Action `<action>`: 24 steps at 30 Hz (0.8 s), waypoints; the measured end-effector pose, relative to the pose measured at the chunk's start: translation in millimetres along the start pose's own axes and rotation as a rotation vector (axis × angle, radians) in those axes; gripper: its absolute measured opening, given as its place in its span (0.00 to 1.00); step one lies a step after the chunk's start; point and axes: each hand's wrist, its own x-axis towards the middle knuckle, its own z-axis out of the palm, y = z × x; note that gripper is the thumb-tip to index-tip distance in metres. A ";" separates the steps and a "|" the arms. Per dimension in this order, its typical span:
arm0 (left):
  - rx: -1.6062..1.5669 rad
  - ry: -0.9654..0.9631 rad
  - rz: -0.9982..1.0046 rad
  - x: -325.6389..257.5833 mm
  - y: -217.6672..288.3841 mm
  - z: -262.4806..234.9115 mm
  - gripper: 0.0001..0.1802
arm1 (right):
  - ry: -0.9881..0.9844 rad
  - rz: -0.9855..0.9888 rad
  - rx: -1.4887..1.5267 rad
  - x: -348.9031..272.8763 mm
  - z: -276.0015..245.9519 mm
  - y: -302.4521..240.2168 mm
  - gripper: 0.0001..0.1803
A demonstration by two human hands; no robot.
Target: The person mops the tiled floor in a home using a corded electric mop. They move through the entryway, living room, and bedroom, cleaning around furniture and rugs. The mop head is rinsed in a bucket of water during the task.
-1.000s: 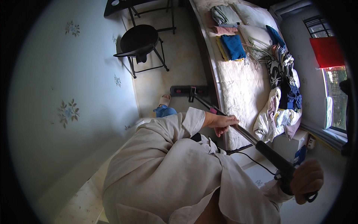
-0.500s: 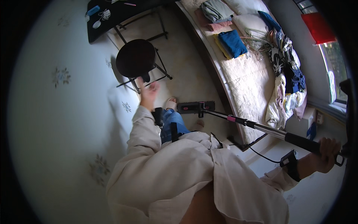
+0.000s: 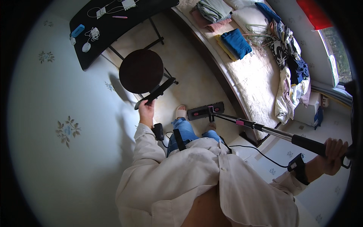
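My left hand [image 3: 146, 112] is closed on the near end of the black backrest of a folding chair [image 3: 141, 71] with a round dark seat. The chair stands between the wall and the bed. At the right edge my right hand [image 3: 332, 157] grips the black upper handle of a long-handled floor brush [image 3: 280, 133]. Its pole slants down leftward to a wide bristled head [image 3: 196, 113], which rests on the floor beside my feet.
A black table [image 3: 109, 28] with white cables and a blue item is at the far left. The bed [image 3: 247, 81] runs along the right, bearing folded clothes [image 3: 236, 42], hangers and piled laundry. A white box [image 3: 308, 109] stands beyond it. A patterned wall [image 3: 68, 98] lies close on my left.
My left hand, blurred and open near the chair before, has taken hold of the backrest. The backrest has tilted up toward me. My right hand keeps its grip on the brush.
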 end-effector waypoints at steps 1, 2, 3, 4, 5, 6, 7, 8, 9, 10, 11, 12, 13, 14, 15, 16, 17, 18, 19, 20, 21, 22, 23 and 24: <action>-0.039 -0.052 -0.021 2.1 -9.7 16.6 0.07 | 0.012 0.018 0.009 1.8 2.7 1.7 0.11; -0.051 -0.024 -0.066 4.3 -17.5 32.3 0.08 | 0.047 0.002 -0.031 2.8 5.6 3.3 0.10; -0.045 -0.040 -0.115 6.7 -26.7 48.4 0.08 | 0.060 0.001 -0.046 4.2 8.3 4.3 0.10; -0.029 -0.065 -0.147 10.7 -34.5 64.4 0.08 | 0.070 -0.002 -0.060 4.0 11.5 5.5 0.10; 0.000 -0.075 -0.174 14.4 -42.1 79.7 0.08 | 0.079 -0.004 -0.071 4.7 14.1 5.6 0.10; 0.021 -0.047 -0.147 16.5 -51.7 93.7 0.08 | 0.108 -0.029 -0.006 3.7 17.1 6.3 0.10; 0.030 -0.036 -0.115 18.2 -61.3 107.4 0.08 | 0.120 -0.003 -0.031 3.3 19.7 5.0 0.10; 0.050 -0.052 -0.142 20.4 -68.1 120.5 0.09 | 0.134 -0.013 -0.056 2.2 21.9 4.7 0.10; 0.086 -0.003 -0.200 23.4 -73.6 133.3 0.09 | 0.106 0.012 -0.069 1.4 23.5 3.1 0.11; 0.119 0.012 -0.225 25.0 -80.1 145.8 0.08 | 0.140 0.002 -0.074 -0.1 25.0 2.3 0.11; 0.162 -0.028 -0.213 25.4 -89.2 155.1 0.07 | 0.179 0.002 -0.067 -1.5 26.0 0.5 0.12; 0.185 -0.032 -0.205 25.5 -98.6 163.6 0.07 | 0.180 0.011 -0.084 -2.8 26.5 -0.2 0.12; 0.197 -0.061 -0.186 27.5 -104.8 171.5 0.07 | 0.192 0.014 -0.081 -3.6 26.8 -1.6 0.12; 0.239 -0.052 -0.216 31.7 -107.0 177.4 0.07 | 0.209 0.008 -0.089 -5.0 27.0 -2.3 0.12; 0.269 -0.068 -0.235 36.7 -109.4 183.0 0.07 | 0.213 0.026 -0.081 -5.6 27.1 -3.0 0.13; 0.295 -0.083 -0.265 42.2 -111.8 187.5 0.08 | 0.223 0.034 -0.065 -6.6 27.4 -3.5 0.13; 0.283 -0.106 -0.280 48.5 -112.8 191.5 0.08 | 0.240 0.030 -0.071 -6.8 27.8 -3.5 0.13; 0.269 -0.126 -0.306 53.5 -114.1 192.9 0.08 | 0.246 0.016 -0.089 -7.7 28.6 -3.9 0.13; 0.255 -0.146 -0.332 57.9 -115.8 193.9 0.09 | 0.245 0.017 -0.098 -8.2 29.8 -3.7 0.14; 0.196 -0.131 -0.370 60.1 -119.8 194.0 0.09 | 0.271 0.007 -0.105 -8.2 30.9 -4.0 0.14; 0.138 -0.136 -0.378 61.2 -123.6 192.9 0.09 | 0.269 0.019 -0.022 -7.8 32.3 -3.9 0.14; 0.079 -0.141 -0.384 62.6 -128.6 193.6 0.09 | 0.291 0.010 -0.021 -7.6 34.1 -4.5 0.14; 0.016 -0.157 -0.387 65.5 -134.6 196.6 0.09 | 0.317 -0.003 -0.020 -7.0 35.7 -4.0 0.15; 0.026 -0.108 -0.399 69.2 -141.1 201.1 0.07 | 0.324 -0.003 -0.022 -6.9 37.8 -4.0 0.15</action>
